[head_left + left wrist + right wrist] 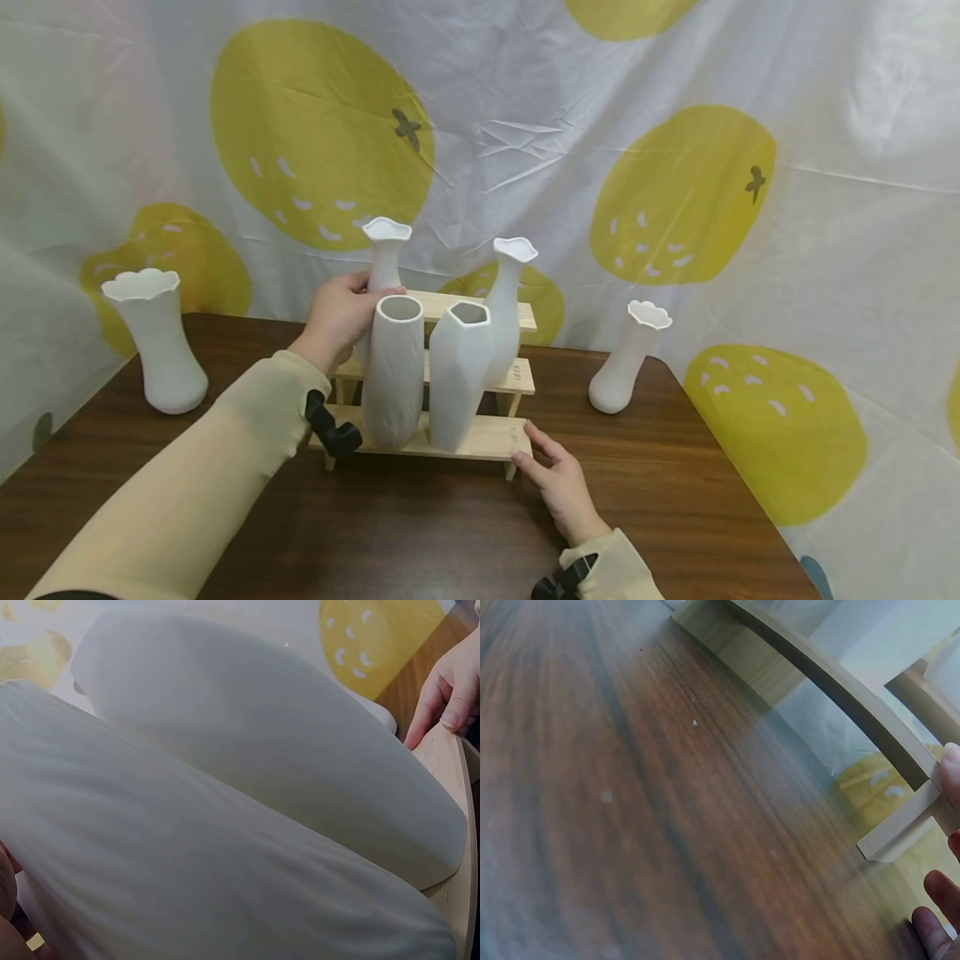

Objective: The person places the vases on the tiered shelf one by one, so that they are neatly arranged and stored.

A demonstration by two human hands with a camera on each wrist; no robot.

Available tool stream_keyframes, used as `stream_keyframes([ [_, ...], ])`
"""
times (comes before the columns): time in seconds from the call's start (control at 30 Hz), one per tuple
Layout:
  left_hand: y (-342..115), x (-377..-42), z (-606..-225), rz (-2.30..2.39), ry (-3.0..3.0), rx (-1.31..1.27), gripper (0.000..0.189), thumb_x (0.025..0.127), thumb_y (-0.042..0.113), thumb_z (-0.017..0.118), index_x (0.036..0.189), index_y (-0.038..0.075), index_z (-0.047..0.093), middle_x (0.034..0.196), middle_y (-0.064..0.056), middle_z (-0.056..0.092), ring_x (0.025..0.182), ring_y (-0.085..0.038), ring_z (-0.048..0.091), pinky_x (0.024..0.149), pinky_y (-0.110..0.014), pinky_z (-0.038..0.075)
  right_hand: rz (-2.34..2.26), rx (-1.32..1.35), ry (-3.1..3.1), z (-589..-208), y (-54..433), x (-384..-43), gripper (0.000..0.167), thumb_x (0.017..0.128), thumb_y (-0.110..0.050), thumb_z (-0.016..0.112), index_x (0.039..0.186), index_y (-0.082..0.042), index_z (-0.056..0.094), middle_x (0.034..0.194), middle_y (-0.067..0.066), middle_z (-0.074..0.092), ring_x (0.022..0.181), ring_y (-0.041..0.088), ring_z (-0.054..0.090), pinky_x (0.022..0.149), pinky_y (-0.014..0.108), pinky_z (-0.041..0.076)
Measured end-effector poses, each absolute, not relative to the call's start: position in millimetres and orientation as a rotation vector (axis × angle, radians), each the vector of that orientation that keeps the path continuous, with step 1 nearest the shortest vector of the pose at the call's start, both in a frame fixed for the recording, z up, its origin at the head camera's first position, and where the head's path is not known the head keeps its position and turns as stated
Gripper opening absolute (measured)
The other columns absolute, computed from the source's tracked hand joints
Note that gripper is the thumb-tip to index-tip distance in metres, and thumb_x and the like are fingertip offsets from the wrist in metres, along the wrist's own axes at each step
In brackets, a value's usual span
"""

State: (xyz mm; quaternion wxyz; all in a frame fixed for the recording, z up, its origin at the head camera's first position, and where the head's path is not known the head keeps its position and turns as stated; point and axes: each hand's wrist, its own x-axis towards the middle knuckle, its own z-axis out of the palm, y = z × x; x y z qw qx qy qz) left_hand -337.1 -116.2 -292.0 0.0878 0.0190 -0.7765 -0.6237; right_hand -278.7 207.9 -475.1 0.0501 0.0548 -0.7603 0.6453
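My left hand (337,321) reaches behind a textured white vase (393,375) and grips the neck of a wavy-rimmed white vase (386,258). That vase's lower part is mostly hidden. My right hand (558,483) holds the right end of the lowest step of a three-step wooden rack (491,437), thumb at the front edge. On that step stand the textured vase and a faceted white vase (453,375) with an angular opening. Behind them, to the right, is another wavy-rimmed vase (506,308). Both front vases fill much of the left wrist view.
A larger scalloped-rim white vase (165,350) stands at the left of the dark wooden table (405,533). Right of the rack stands a smaller scalloped-rim vase (626,358). A white curtain (517,108) with yellow fruit prints hangs behind the table.
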Motion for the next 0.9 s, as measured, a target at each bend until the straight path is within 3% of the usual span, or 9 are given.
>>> stream_keyframes([
  [0.6,-113.5,-335.8,-291.9,-1.898,-2.309,0.061,0.064,0.084,0.036,0.075,0.137,0.009,0.051,0.132,-0.012,0.055,0.116,-0.030,0.052,0.097,-0.048,0.044,1.962,0.176,-2.323,-475.0,208.1,-278.4,0.057,0.087,-0.014,0.073,0.137,-0.001,0.051,0.144,0.010,0.046,0.130,0.025,0.042,0.091,0.015,0.041],
  [0.9,-120.6,-332.0,-292.0,-1.982,-2.231,-0.058,0.066,0.092,0.045,0.062,0.142,0.006,0.045,0.138,-0.013,0.049,0.124,-0.029,0.045,0.105,-0.046,0.035,1.947,0.171,-2.331,-475.0,208.8,-277.8,0.057,0.087,-0.015,0.073,0.137,-0.001,0.051,0.144,0.010,0.047,0.129,0.025,0.042,0.090,0.015,0.041],
])
